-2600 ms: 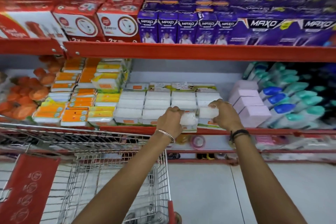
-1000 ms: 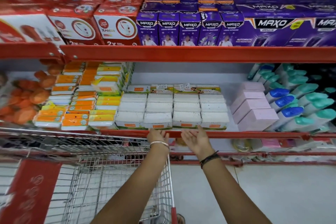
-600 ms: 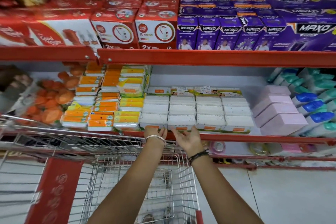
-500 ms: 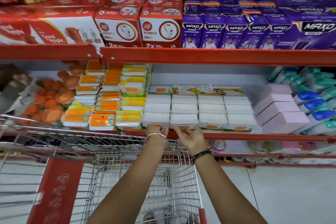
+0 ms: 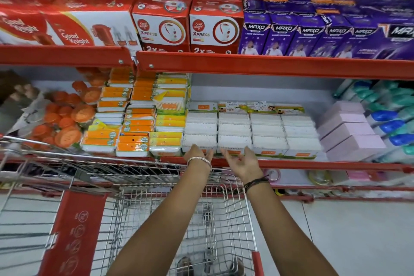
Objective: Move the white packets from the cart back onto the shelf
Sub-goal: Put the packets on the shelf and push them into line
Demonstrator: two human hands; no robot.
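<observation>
Now both hands reach to the front edge of the red shelf (image 5: 313,164), above the wire cart (image 5: 156,204). Left hand (image 5: 197,155) rests its fingers against the front of the white packets (image 5: 251,134), gripping nothing. Right hand (image 5: 243,162) is spread, palm up, empty, just beside them. All four rows of packets sit stacked on the shelf, between orange packs (image 5: 132,132) and pink boxes (image 5: 349,134).

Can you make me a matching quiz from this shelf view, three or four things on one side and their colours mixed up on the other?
Things:
1. packets by the hands
2. Maxo boxes
3. stacked boxes right of the packets
4. shelf edge

Colours:
A. pink
B. red
C. white
D. purple

Pairs: 1-C, 2-D, 3-A, 4-B
</observation>
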